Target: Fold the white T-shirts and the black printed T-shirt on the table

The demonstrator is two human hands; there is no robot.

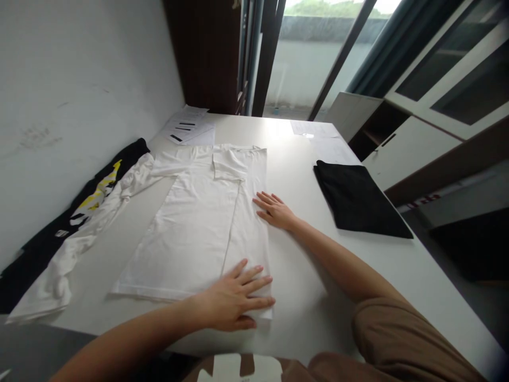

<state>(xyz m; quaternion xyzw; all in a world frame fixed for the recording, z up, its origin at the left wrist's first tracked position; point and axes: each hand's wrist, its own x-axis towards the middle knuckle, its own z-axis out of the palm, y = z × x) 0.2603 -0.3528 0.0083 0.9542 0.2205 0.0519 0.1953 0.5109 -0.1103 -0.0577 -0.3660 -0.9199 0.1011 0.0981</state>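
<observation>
A white T-shirt (191, 228) lies spread on the white table, its right side folded inward over the body with the sleeve turned back near the collar. My left hand (236, 300) rests flat near the shirt's hem, on the folded strip, fingers spread toward the right. Farther up, my right hand (275, 210) lies flat on the strip's outer edge, fingers stretched out and pointing left. Neither hand grips anything. The T-shirt's other sleeve extends left, touching crumpled white cloth.
Along the wall runs a heap of black clothing (75, 212) with yellow print, beside crumpled white cloth (91, 228). A folded black cloth (358, 199) lies at the right edge. Papers (191, 127) sit at the far left corner, more papers (322, 140) at the far right. A cabinet (413, 151) stands beyond.
</observation>
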